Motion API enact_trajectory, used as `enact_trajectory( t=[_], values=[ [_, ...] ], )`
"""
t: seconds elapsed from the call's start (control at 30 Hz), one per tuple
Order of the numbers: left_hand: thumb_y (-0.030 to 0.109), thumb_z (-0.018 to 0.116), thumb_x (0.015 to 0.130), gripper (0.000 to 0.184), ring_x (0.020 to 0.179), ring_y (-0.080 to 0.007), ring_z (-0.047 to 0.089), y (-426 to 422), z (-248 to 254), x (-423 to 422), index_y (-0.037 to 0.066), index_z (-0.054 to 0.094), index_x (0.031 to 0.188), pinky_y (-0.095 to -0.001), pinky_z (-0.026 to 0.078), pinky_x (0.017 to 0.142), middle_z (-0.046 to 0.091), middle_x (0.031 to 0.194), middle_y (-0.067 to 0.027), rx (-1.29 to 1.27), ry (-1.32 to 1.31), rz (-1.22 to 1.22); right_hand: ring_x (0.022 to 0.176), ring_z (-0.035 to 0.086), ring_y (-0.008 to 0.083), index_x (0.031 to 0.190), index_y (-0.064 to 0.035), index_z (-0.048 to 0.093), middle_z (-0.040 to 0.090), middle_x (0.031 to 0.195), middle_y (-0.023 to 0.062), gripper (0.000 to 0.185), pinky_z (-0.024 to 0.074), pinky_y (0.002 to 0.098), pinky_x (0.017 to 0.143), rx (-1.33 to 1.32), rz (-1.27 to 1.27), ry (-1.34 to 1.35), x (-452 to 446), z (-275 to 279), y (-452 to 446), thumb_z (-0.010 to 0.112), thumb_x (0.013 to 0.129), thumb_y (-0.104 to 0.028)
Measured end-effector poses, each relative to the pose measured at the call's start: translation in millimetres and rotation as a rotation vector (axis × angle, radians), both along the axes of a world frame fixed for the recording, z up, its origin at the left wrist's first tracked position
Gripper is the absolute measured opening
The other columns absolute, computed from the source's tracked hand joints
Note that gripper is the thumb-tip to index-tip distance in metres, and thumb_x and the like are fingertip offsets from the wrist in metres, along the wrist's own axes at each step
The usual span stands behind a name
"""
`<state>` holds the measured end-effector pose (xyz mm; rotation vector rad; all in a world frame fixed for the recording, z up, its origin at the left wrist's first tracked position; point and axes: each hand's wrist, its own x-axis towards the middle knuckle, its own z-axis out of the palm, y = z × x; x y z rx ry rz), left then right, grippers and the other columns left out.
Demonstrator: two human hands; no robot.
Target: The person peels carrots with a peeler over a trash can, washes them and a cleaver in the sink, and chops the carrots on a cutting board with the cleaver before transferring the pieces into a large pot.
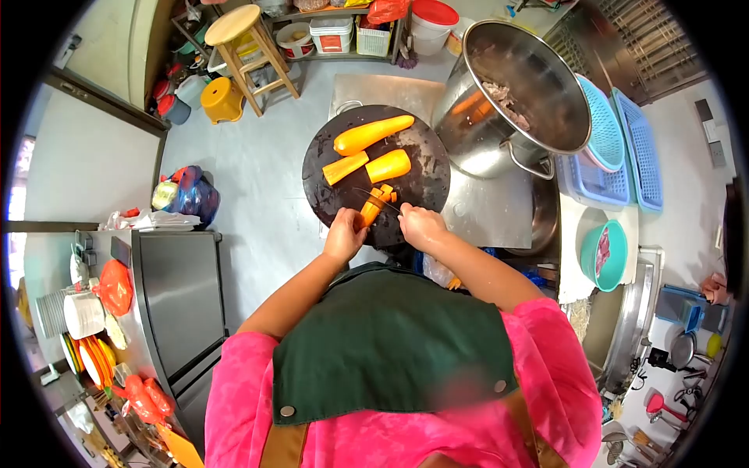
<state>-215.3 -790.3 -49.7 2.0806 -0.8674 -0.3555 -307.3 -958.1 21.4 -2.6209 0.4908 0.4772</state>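
On a round dark chopping board [427, 160] lie a long peeled carrot [371, 136], a narrower carrot piece [345, 168] and a thick carrot piece [388, 165]. Near the board's front edge, my left hand [344, 234] grips the near end of a carrot piece [369, 214]. My right hand [424, 228] is closed around the handle of a knife [378, 199], whose thin blade lies across that carrot. Small cut carrot chunks [385, 189] sit just beyond the blade. My fingers hide most of the knife's handle.
A tall steel pot [476, 136] with meat inside stands right of the board on a steel surface [491, 210]. Farther right are blue plastic baskets [641, 152] and a turquoise bowl [613, 269]. A wooden stool [232, 25] and yellow stool [221, 100] stand at the back left.
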Motion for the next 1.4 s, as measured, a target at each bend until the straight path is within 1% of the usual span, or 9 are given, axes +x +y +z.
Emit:
enact_trajectory(
  t=[0.1,0.2,0.3,0.67,0.77,0.87,1.0,1.3,1.4],
  values=[
    [0.002,0.070,0.065,0.023,0.063,-0.0245,0.054,0.6,-3.3,2.5,0.000,0.052,0.079,-0.0314,0.046,0.057,0.050,0.076,-0.0122,-0.003,0.039,-0.006,0.077,0.060,0.0359,0.088,-0.0012,0.048,0.062,0.080,0.0197,0.019,0.0468,0.0450,0.068,0.016,-0.031,-0.074,-2.5,24.5,3.4,0.042,0.086,-0.019],
    [0.001,0.069,0.064,0.023,0.065,-0.0302,0.053,-0.7,-5.6,1.2,0.000,0.051,0.079,-0.0350,0.044,0.060,0.049,0.077,-0.0147,-0.032,-0.083,0.006,0.076,0.061,0.0357,0.088,-0.0006,0.049,0.062,0.079,0.0197,0.018,0.0471,0.0445,0.067,0.012,-0.006,-0.039,-13.2,-9.9,9.4,0.042,0.085,-0.017],
    [0.004,0.072,0.064,0.023,0.060,-0.0250,0.054,-3.2,-2.0,4.3,0.000,0.053,0.075,-0.0319,0.045,0.055,0.051,0.073,-0.0132,-0.051,0.023,0.074,0.074,0.059,0.0368,0.086,-0.0015,0.048,0.061,0.076,0.0191,0.019,0.0462,0.0457,0.066,-0.002,-0.017,-0.070,-3.9,-0.8,4.2,0.043,0.086,-0.020],
    [0.005,0.073,0.063,0.022,0.059,-0.0252,0.054,-6.3,-6.5,5.8,0.001,0.053,0.070,-0.0320,0.045,0.054,0.051,0.070,-0.0126,-0.061,-0.015,0.018,0.076,0.061,0.0367,0.088,-0.0003,0.050,0.062,0.079,0.0213,0.020,0.0474,0.0444,0.066,0.024,-0.043,-0.117,-6.9,20.7,8.1,0.042,0.086,-0.019],
    [0.005,0.071,0.064,0.021,0.064,-0.0308,0.054,-3.2,-6.3,0.7,0.000,0.051,0.071,-0.0354,0.044,0.058,0.050,0.073,-0.0141,-0.058,0.073,0.021,0.077,0.061,0.0359,0.089,0.0003,0.049,0.062,0.080,0.0212,0.020,0.0475,0.0441,0.068,0.016,-0.001,-0.023,-15.5,-2.1,15.9,0.042,0.085,-0.018],
    [0.004,0.070,0.064,0.021,0.064,-0.0318,0.052,-6.4,-6.8,6.2,0.001,0.050,0.068,-0.0359,0.043,0.058,0.049,0.072,-0.0146,-0.039,-0.079,-0.005,0.077,0.061,0.0362,0.088,0.0004,0.049,0.062,0.081,0.0215,0.018,0.0475,0.0438,0.069,0.023,-0.034,-0.014,-9.8,-2.4,17.4,0.042,0.084,-0.015],
    [0.004,0.073,0.064,0.022,0.060,-0.0255,0.055,-4.6,-18.8,9.4,0.001,0.053,0.070,-0.0325,0.044,0.055,0.051,0.073,-0.0126,-0.106,-0.063,-0.018,0.077,0.061,0.0370,0.088,0.0004,0.049,0.062,0.080,0.0219,0.017,0.0474,0.0440,0.069,0.033,-0.003,-0.037,-10.9,19.1,19.8,0.042,0.083,-0.014],
    [0.012,0.074,0.066,0.021,0.066,-0.0276,0.054,-4.7,-6.5,22.8,0.002,0.057,0.074,-0.0324,0.045,0.059,0.054,0.075,-0.0116,-0.163,0.017,0.008,0.075,0.059,0.0375,0.086,-0.0019,0.047,0.061,0.077,0.0200,0.017,0.0465,0.0460,0.065,0.067,-0.113,-0.188,-21.7,3.1,14.5,0.043,0.085,-0.018],
    [0.017,0.069,0.068,0.027,0.085,-0.0315,0.049,-15.5,9.2,63.7,0.008,0.058,0.091,-0.0389,0.040,0.076,0.055,0.092,-0.0109,-0.026,-0.465,0.086,0.072,0.059,0.0369,0.086,-0.0032,0.046,0.061,0.076,0.0189,0.019,0.0461,0.0469,0.062,0.018,-0.135,-0.223,-39.9,23.0,10.4,0.044,0.086,-0.022]
  ],
)
